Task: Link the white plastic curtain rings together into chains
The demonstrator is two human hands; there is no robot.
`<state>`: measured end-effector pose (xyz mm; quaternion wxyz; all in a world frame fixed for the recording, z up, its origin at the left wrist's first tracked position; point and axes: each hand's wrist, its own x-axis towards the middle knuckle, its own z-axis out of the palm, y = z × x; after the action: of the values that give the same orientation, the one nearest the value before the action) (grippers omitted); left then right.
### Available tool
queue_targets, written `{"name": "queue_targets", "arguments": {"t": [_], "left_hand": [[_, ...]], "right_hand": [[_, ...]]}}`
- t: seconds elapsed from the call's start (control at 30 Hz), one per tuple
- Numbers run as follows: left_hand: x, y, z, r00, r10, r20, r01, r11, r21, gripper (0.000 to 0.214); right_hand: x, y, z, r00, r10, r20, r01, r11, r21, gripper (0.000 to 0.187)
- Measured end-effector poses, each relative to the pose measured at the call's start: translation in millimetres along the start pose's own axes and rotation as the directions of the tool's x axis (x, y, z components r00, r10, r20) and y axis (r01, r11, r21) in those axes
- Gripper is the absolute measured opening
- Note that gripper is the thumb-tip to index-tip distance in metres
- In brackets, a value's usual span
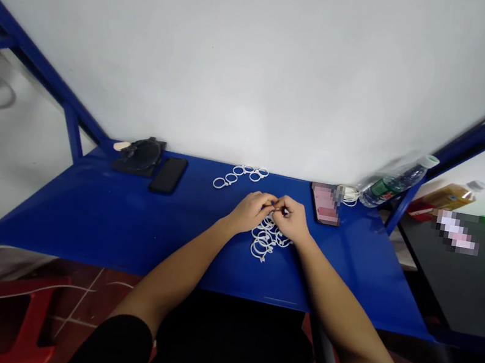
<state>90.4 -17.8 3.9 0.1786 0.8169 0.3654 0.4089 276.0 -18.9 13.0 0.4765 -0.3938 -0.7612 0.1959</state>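
My left hand (250,211) and my right hand (292,219) meet over the blue table, fingertips pinched together and touching. What they pinch is small and mostly hidden by the fingers. Just below them lies a loose pile of white plastic rings (262,245) with small tabs, overlapping each other. Farther back, near the wall, several more white rings (219,182) lie flat in two short groups, some of them touching end to end.
A black phone (168,175) and a dark flat item (139,155) lie at the back left. Toward the right are a pink-screened phone (326,205), a white cable (348,194) and a tilted water bottle (393,185). Blue metal bars (73,127) flank the blue table (93,212).
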Motion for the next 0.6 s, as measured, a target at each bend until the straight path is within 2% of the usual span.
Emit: {"name": "queue_targets", "arguments": {"t": [0.1, 0.23, 0.33, 0.43, 0.6], "left_hand": [[0, 2, -0.7, 1.000, -0.003, 0.013, 0.003, 1.000, 0.018, 0.020], [-1, -3, -4.4, 0.999, -0.030, -0.039, 0.031, 0.999, 0.039, 0.017], [2, -15, -9.2, 0.993, -0.073, -0.089, 0.078, 0.996, 0.051, 0.014], [14, -34, -13.5, 0.979, -0.158, -0.125, 0.175, 0.975, 0.136, 0.017], [50, -64, -12.4, 0.968, -0.245, 0.059, 0.200, 0.890, 0.410, 0.037]], "right_hand": [[1, 2, -2, 1.000, 0.006, 0.016, -0.006, 1.000, -0.003, 0.013], [3, 4, -4, 0.998, -0.050, 0.044, 0.051, 0.998, -0.026, 0.019], [4, 6, -7, 0.993, -0.101, 0.058, 0.104, 0.993, -0.057, 0.024], [5, 8, -10, 0.992, -0.103, 0.067, 0.108, 0.992, -0.064, 0.025], [4, 9, -12, 0.988, -0.093, 0.123, 0.101, 0.993, -0.059, 0.025]]}}
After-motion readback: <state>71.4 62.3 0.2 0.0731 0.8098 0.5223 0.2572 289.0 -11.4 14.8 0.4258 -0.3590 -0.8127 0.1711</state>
